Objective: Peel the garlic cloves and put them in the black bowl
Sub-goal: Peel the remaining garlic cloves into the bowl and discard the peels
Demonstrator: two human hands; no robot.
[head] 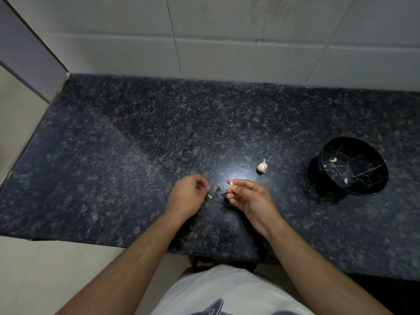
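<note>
Cloves: one pinched in right hand (247, 196), two in black bowl (372, 153).

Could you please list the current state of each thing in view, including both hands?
Left hand: fingers curled, pinching a sliver of garlic skin.
Right hand: fingers pinching a garlic clove, above the countertop.
Garlic bulb: resting on the countertop, untouched.
Black bowl: upright, tilted toward the camera, holding two peeled cloves.

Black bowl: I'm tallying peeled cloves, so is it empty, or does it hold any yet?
Not empty. The black bowl holds two pale garlic cloves, lying apart on its marbled inside.
</note>
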